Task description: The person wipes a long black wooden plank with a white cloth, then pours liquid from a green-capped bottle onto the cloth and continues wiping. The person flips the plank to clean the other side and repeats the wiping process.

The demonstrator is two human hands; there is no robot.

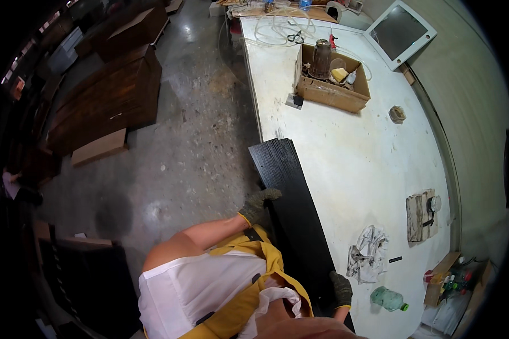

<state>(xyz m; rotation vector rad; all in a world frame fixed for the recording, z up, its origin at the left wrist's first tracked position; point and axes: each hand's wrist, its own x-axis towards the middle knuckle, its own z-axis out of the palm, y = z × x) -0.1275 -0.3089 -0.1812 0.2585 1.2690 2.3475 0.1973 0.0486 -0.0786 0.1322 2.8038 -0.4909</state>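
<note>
A stack of long black boards (293,186) lies along the near edge of the white table, its far ends slightly fanned out. My left hand (260,205), in a dark work glove with a yellow cuff, is closed on the stack's left edge, the thumb side over the top. Lower down, my right hand (340,288), gloved the same way, grips the right edge near the close end. The undersides of the boards and some of my fingers are hidden. To the right of my right hand lie a crumpled stained rag (369,254) and a green-tinted plastic bottle (388,298).
On the white table (345,164) stand a cardboard box (333,95) with a dark container, a small cup (397,114) and a worn block (421,217). A white-framed screen (398,33) leans at the back. Scissors (295,37) lie among clear tubing. Brown wooden pieces (107,96) stand on the floor.
</note>
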